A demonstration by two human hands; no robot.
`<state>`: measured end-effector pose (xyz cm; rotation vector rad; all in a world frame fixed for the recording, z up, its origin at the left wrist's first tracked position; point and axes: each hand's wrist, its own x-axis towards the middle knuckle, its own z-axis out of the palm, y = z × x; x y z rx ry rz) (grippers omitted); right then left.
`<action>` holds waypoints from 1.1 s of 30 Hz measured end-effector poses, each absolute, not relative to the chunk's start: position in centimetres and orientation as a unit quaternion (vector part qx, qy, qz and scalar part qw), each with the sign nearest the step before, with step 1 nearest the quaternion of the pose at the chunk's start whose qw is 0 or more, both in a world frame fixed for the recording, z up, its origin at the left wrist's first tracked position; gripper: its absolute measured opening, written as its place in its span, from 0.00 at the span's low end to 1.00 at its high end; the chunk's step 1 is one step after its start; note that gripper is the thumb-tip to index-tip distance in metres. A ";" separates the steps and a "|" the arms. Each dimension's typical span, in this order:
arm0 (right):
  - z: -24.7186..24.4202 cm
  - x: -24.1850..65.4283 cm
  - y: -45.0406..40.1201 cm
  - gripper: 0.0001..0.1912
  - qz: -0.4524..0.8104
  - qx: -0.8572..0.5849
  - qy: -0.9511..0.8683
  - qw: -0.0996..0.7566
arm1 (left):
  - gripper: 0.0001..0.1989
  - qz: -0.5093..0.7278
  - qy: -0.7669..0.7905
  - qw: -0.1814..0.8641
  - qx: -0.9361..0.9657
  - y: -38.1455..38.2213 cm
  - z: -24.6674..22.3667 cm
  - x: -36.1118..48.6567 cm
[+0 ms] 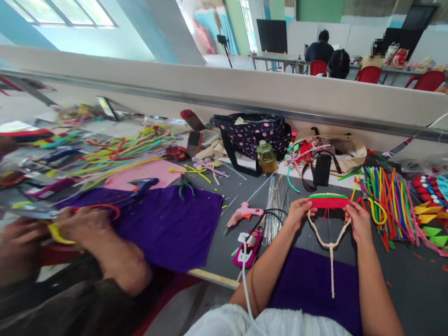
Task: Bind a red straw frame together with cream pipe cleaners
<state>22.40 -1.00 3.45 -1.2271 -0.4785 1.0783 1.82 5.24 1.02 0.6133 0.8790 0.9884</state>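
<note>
My left hand point(300, 212) pinches the left end of a red strip point(329, 202) with green and white layers along its top edge. The strip's right end is between the fingers of my right hand point(358, 219). A cream Y-shaped cord point(332, 254) hangs below the strip, its two arms reaching up to my hands and its tail pointing down. Under it lies a purple cloth point(315, 284) on the dark table. To the left of my forearm are a pink glue gun point(245, 213) and a magenta device point(248, 249) with a white cable.
At left, a co-worker's hands point(82, 226) hold scissors and something yellow beside another purple cloth point(175, 224). Colourful stems point(390, 203) lie at right. A dotted bag point(257, 133), a bottle point(266, 156) and a black phone point(322, 169) stand or lie at the back.
</note>
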 end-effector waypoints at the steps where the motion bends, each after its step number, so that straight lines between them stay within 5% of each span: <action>1: 3.5 22.3 -0.9 0.27 0.467 -0.545 -0.215 0.663 | 0.17 0.455 0.401 0.745 0.277 5.3 1.1 1.7; 8: 3.9 22.1 -0.6 0.28 0.472 -0.539 -0.267 0.645 | 0.12 0.482 0.387 0.744 0.254 5.8 1.9 0.9; 15: 4.2 22.1 -0.8 0.31 0.480 -0.496 -0.303 0.658 | 0.20 0.468 0.337 0.794 0.191 6.5 1.9 -0.3; 33: 4.7 22.3 -0.2 0.23 0.494 -0.500 -0.205 0.681 | 0.05 0.455 0.345 0.801 0.182 6.6 1.7 -0.6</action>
